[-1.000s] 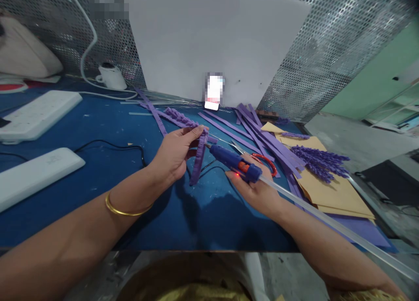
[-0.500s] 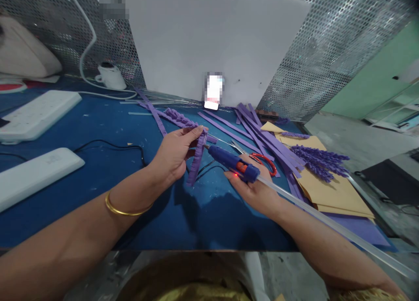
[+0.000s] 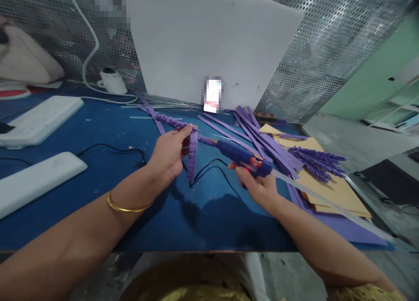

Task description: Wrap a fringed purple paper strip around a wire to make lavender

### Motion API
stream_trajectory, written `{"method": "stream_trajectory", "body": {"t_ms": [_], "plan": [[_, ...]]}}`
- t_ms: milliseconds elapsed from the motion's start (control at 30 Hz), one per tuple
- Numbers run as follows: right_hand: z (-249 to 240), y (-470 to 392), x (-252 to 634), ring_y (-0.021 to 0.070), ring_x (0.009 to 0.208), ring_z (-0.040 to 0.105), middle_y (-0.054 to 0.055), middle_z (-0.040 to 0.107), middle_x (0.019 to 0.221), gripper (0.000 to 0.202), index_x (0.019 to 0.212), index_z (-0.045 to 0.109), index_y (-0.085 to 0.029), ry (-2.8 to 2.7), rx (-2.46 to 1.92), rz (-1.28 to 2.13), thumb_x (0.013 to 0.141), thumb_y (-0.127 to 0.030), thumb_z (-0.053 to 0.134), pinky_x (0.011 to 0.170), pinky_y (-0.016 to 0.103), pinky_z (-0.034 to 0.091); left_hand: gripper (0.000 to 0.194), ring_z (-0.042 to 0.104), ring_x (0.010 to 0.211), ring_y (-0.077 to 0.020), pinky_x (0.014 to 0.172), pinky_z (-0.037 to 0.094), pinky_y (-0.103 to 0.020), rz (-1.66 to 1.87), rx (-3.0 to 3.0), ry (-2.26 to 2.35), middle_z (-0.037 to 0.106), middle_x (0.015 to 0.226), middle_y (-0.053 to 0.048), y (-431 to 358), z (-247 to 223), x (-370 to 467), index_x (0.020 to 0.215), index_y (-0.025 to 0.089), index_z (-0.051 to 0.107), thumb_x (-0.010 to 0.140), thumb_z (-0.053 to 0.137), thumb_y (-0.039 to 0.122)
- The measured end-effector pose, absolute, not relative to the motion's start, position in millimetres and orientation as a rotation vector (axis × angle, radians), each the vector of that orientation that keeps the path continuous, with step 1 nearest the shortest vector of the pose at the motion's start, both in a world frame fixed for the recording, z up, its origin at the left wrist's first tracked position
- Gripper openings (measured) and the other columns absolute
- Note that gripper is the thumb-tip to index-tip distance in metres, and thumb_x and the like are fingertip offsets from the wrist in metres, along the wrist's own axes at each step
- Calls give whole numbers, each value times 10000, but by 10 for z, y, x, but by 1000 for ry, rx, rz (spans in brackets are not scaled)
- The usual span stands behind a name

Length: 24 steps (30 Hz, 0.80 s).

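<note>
1. The right hand (image 3: 260,185) curls its fingers round the handle of the blue glue gun (image 3: 238,152).
2. The left hand (image 3: 166,157) is nearly closed, pinching the purple stem (image 3: 173,122) between thumb and fingers; the pleated strip (image 3: 193,157) hangs from that grip above the table (image 3: 108,170).
3. The gun's nozzle, just beside the strip half a second ago, has drawn off to the right, apparently pausing the gluing there.
4. Beyond, loose purple strips (image 3: 268,141) lie before a white board (image 3: 203,39).
</note>
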State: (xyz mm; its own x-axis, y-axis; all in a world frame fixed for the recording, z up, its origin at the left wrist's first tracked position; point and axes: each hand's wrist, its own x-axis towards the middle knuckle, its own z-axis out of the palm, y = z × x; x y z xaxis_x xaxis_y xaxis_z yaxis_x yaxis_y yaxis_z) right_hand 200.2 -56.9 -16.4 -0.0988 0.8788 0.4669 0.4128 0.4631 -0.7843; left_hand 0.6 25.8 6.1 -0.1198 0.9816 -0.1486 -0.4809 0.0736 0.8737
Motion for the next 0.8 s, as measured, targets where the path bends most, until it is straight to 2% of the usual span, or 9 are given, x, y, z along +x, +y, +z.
{"method": "stream_trajectory", "body": {"t_ms": [100, 233, 333, 433, 600, 800], "plan": [[-95, -507, 2022, 100, 469, 500, 39, 683, 838, 323, 913, 598, -198, -1421, -957, 674, 936, -514, 540, 463, 275, 403, 96, 576, 584, -89, 539, 436, -191, 1471, 637, 1012, 691, 700, -6, 309, 63, -30, 760, 178, 749, 740, 808, 250], [-4, -301, 2115, 74, 455, 470, 34, 669, 873, 393, 878, 584, -203, -1054, -1016, 722, 921, -584, 497, 429, 244, 373, 76, 573, 554, -76, 519, 449, -170, 1467, 571, 1035, 688, 680, 9, 340, 77, -55, 782, 180, 749, 753, 795, 233], [-68, -108, 2207, 84, 504, 505, 5, 648, 818, 397, 901, 589, -210, -836, -1091, 940, 817, -596, 626, 438, 218, 395, 68, 585, 540, -71, 524, 468, -167, 1411, 533, 1046, 690, 668, 16, 328, 91, -53, 771, 177, 737, 748, 793, 208], [-215, -1, 2223, 90, 491, 518, -30, 589, 601, 331, 845, 610, -194, -799, -1234, 1220, 770, -502, 705, 458, 197, 420, 63, 596, 547, -70, 531, 482, -165, 1348, 542, 1038, 698, 680, 12, 292, 112, -42, 801, 165, 747, 759, 781, 195], [-306, -46, 2083, 136, 557, 633, 83, 711, 651, 199, 789, 681, -113, -894, -1287, 1495, 676, -231, 795, 515, 215, 488, 95, 580, 553, -71, 514, 471, -167, 1239, 602, 993, 684, 672, 7, 188, 188, -23, 837, 144, 764, 772, 779, 211], [-233, 47, 2093, 129, 593, 663, 99, 745, 715, 111, 811, 699, -102, -958, -1319, 1572, 741, -167, 756, 549, 192, 526, 240, 548, 546, -62, 480, 410, -154, 1147, 759, 957, 666, 654, 14, 130, 328, -77, 825, 146, 776, 654, 878, 281]]}}
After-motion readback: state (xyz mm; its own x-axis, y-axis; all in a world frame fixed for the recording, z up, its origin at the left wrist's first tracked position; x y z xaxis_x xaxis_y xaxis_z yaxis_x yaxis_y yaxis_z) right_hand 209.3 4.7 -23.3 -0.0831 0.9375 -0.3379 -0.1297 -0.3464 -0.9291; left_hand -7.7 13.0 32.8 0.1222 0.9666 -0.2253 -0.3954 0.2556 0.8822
